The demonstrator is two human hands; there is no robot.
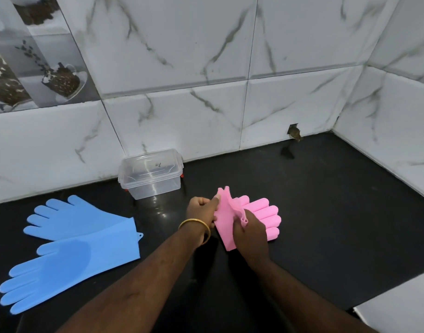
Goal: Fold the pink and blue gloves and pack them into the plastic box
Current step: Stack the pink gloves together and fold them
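Fingers (214, 203) of your left hand (201, 210) pinch the cuff edge of the upper pink glove (224, 212), lifting it off the lower pink glove (263, 212). Your right hand (250, 230) is clenched on the same cuff, bunched material showing at its thumb. Long axis of the pink pair runs left to right: cuffs toward you and left, glove digits pointing right. The lower one lies flat on the black surface (326, 212).

Both forearms enter from the bottom edge and converge at the pink pair, left wrist carrying a gold bangle (195, 228), right hand palm-down.

Two blue gloves (86, 246) lie flat well to the left, overlapping at the cuffs, digits pointing left, cuffs right. The plastic box (150, 174) stands closed against the marble-tiled wall (206, 80), behind and between the two pairs, touching neither.
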